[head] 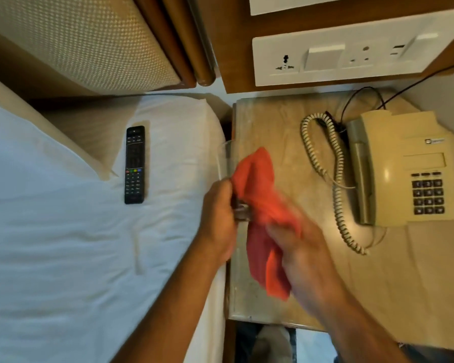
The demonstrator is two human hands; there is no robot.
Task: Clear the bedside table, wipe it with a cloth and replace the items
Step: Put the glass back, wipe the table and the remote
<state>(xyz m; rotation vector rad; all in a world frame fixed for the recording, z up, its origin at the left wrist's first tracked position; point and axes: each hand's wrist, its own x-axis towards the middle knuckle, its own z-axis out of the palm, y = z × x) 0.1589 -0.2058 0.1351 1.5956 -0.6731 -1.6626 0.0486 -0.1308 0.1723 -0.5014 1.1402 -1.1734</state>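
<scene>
My left hand grips a clear drinking glass by its base, holding it over the left edge of the bedside table. In my right hand is a red cloth, bunched up and pressed against the glass; the hand is blurred with motion. A cream telephone with a coiled cord stands on the right part of the marble-look tabletop. A black remote control lies on the white bed sheet, left of the table.
The bed with a pillow fills the left side. A white socket and switch panel is on the wall behind the table. A thin black cable runs from the phone toward the wall.
</scene>
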